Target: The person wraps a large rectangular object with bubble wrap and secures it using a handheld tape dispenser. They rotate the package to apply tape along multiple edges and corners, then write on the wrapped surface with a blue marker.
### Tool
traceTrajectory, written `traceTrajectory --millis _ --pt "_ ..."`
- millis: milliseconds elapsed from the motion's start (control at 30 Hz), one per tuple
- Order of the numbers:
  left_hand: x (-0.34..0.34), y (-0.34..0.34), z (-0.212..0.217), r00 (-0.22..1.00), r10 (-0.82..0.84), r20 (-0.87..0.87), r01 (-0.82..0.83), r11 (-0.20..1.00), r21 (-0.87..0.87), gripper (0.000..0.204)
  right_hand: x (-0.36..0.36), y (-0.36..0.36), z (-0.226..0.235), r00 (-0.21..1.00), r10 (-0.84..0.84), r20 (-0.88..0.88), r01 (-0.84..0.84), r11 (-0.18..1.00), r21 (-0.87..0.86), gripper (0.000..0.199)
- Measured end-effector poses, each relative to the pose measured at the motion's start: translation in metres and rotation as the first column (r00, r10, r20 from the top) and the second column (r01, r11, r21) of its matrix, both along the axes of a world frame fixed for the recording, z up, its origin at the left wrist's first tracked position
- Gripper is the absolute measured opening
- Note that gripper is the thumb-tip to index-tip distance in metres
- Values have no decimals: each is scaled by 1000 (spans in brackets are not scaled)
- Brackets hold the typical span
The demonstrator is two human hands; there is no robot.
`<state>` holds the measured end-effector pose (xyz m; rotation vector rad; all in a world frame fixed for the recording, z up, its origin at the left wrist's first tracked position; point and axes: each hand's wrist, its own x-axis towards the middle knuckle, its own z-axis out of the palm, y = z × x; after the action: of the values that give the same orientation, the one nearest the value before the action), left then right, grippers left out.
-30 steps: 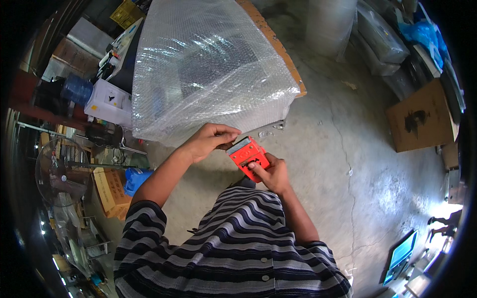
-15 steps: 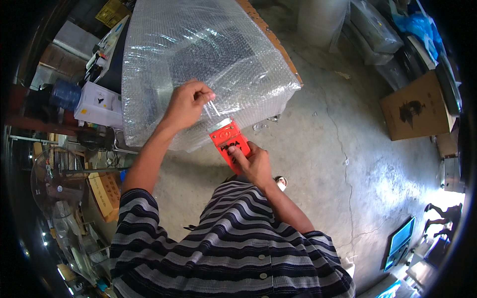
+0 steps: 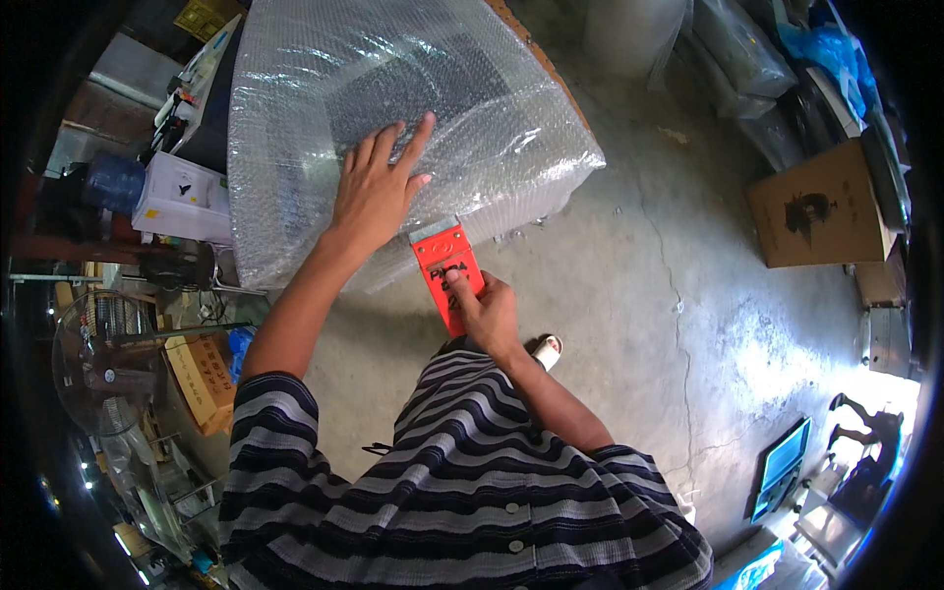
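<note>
From my end, the nearest thing is one striped shirt, with two buttons plainly in sight. Just past it I count two bare hands. The right hand has its grip wrapped round one red tape dispenser, thumb across the upper face. I have that dispenser at the near edge of one bubble-wrapped bundle, well left of the bundle's near right corner, its grey metal end toward the wrap; I cannot tell whether the two touch.

The left hand lies palm down over the bundle, inward from the same near edge, its grip spread wide with nothing held; the fingers seem to rest on the wrap.

One light sandal shows on the concrete floor, right of the right forearm. Farther out, I get one fan and one brown carton to the left, and one larger carton well off to the right. Beside the bundle's left edge I count one white box and one blue water bottle. Farthest, one yellow crate is up past that left edge, and one blue plastic bag is beyond the larger carton.
</note>
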<state>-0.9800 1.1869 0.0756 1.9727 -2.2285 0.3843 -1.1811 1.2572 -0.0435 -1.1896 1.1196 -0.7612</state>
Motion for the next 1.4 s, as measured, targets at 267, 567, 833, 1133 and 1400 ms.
traceTrajectory --millis 267,567,833,1133,1400 --pt "11 9 -14 988 28 152 -57 979 195 57 -10 4 -9 997 71 -36 -70 997 37 50" --pt "12 11 -18 986 18 166 -49 981 189 57 -3 4 -23 999 45 -5 -45 999 -10 47" --pt "4 33 -15 758 -644 -102 625 672 398 69 16 -13 -63 994 96 -49 -97 995 -38 51" --pt "-4 48 -43 247 -612 752 238 790 565 67 4 -16 -89 912 169 -375 -205 977 -60 58" --pt "-5 51 -46 369 -599 711 222 799 559 65 -17 -18 -110 840 274 -469 -304 953 11 73"
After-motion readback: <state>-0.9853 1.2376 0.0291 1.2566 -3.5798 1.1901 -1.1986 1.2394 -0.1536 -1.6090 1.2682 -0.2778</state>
